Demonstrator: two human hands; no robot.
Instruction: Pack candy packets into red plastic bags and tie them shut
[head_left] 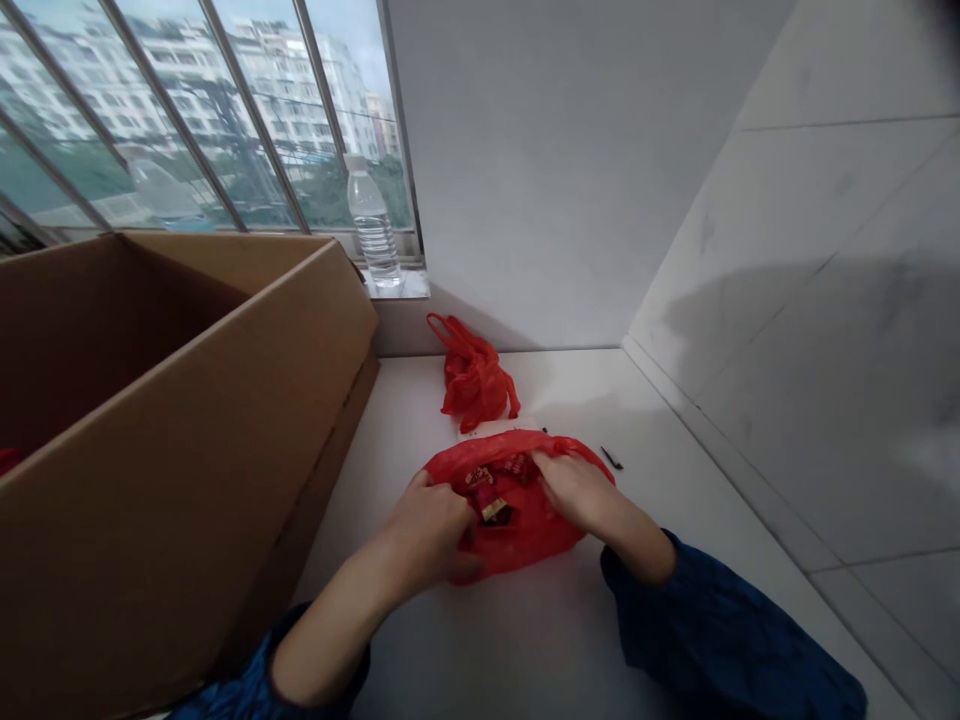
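Observation:
A red plastic bag (525, 555) lies with its mouth spread on the white tabletop, and small red wrapped packets (480, 477) show inside. One gold-and-dark wrapped packet (495, 512) lies among them. My left hand (439, 525) is closed on the bag's left rim, its thumb side toward the opening. Over the right side of the bag, my right hand (574, 490) reaches into the mouth with fingers bent beside the red packets. Its fingertips are partly hidden, so what they grip cannot be made out.
Behind the bag sits a second, bunched red plastic bag (476, 380) with a white flat item (499, 428) before it. A small black object (611, 458) lies at right. A large cardboard box (247, 430) fills the left. A water bottle (373, 225) stands on the windowsill.

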